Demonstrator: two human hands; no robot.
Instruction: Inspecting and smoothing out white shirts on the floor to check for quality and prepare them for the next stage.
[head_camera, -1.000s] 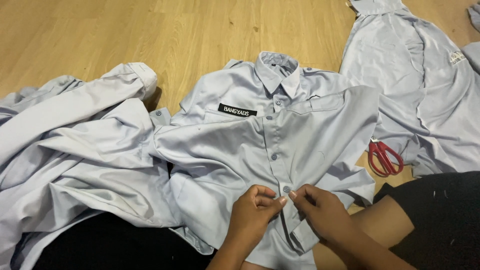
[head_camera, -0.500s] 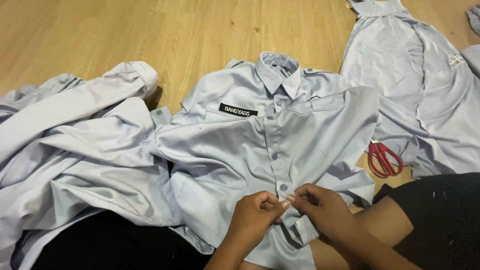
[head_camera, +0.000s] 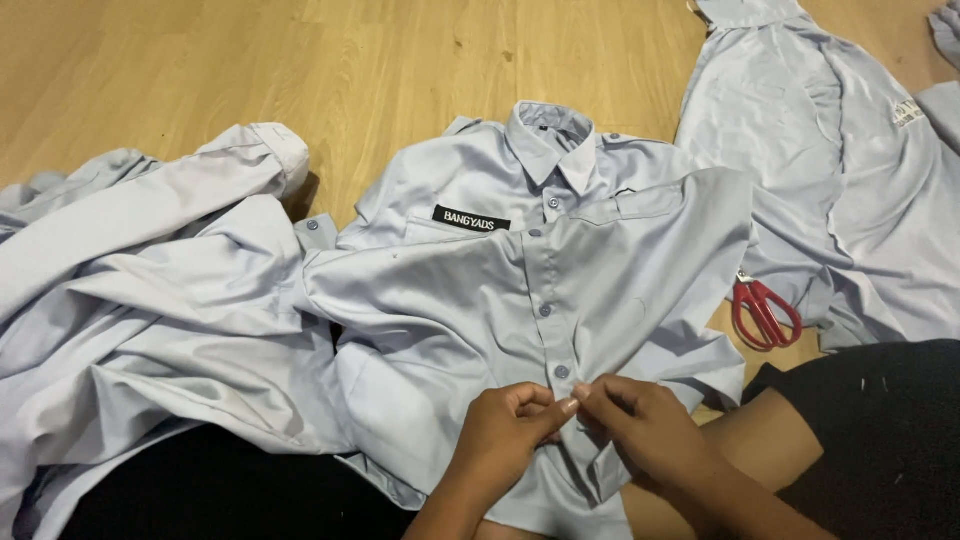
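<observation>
**Two hands meet on the shirt's button line**

Both hands pinch the front placket of the pale grey shirt (head_camera: 560, 300) lying collar-away on the wooden floor (head_camera: 300, 70). The left hand (head_camera: 505, 425) and right hand (head_camera: 645, 425) touch fingertip to fingertip just below the lowest fastened button (head_camera: 562, 372), fingers pressed together on the cloth. The placket runs straight away from the fingers toward the collar; neither hand is nearer. Red scissors (head_camera: 765, 313) lie to the right, well apart

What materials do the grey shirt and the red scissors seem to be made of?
Grey shirt: apparently thin woven cloth with a slight sheen; it creases softly. Red scissors: the handles look like glossy plastic; the blades are hidden under cloth, so their material cannot be told.
</observation>
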